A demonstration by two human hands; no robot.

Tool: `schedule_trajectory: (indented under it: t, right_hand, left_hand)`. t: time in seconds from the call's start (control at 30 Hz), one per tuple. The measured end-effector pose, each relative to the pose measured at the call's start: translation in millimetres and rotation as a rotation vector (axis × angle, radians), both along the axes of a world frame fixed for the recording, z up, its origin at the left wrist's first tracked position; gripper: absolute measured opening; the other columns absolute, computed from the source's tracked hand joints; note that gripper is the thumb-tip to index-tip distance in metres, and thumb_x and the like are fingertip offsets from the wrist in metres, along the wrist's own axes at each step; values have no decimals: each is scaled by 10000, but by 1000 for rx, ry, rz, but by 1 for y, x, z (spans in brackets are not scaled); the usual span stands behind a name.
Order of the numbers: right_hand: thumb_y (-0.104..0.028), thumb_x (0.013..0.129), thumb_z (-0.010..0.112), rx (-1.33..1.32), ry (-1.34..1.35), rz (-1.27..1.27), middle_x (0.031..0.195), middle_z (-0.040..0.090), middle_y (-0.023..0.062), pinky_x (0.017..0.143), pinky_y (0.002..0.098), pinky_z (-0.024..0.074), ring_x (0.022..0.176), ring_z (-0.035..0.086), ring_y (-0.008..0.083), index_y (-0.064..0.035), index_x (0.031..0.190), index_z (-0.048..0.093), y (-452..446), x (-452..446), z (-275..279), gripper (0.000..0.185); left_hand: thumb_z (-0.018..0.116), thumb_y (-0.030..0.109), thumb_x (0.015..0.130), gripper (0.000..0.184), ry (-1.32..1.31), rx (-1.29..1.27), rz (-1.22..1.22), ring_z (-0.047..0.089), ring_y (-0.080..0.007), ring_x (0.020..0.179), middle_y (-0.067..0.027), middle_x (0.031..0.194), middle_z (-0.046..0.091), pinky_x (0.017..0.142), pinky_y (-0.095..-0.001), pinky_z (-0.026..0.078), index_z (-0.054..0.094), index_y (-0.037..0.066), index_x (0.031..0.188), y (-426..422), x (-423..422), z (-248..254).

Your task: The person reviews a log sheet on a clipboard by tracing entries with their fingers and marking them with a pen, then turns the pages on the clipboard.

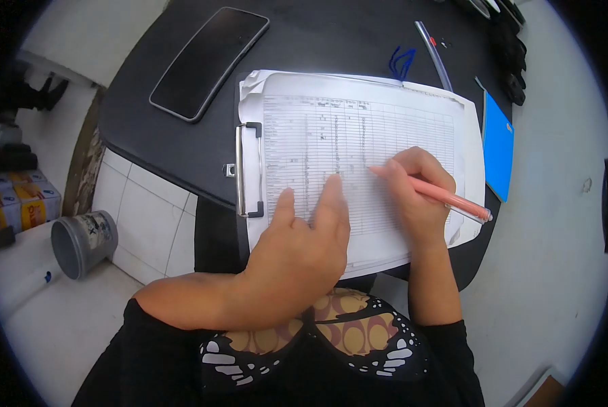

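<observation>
A clipboard, its metal clip (240, 169) at the left, holds a stack of papers on the black table. On top lies a printed sheet with a ruled table (406, 122), partly filled with small marks too fine to read. My left hand (304, 237) rests over the lower part of the sheet, fingers apart and pointing up the page, holding nothing. My right hand (422, 193) grips a pink pen (453, 199) with its tip near the filled columns. Whether the tip touches the paper I cannot tell.
A dark smartphone (209, 64) lies left of the papers on the black table (311, 34). Blue string (402, 62) and a clear tube-like stick (434, 54) are beyond the clipboard. A blue notebook (498, 146) lies at the right edge. A grey bucket (84, 244) stands on the floor.
</observation>
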State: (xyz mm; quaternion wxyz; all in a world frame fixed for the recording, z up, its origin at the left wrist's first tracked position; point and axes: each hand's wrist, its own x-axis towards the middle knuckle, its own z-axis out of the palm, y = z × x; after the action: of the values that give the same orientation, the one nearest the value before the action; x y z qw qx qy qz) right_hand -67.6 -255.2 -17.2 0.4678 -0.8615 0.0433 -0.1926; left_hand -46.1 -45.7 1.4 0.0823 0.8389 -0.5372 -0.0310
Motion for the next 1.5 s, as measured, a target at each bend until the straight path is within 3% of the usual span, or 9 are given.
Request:
schedule_trajectory:
  t: [1.5]
  right_hand:
    - [18,753,722,-111,-96,58,625,579,58,492,282,415,541,538,156,-14,640,563,-2,2,-4,198]
  left_hand:
    - [737,462,730,802,102,20,2,640,-252,745,-331,1401,431,990,-450,451,551,-112,1258,-3,3,10]
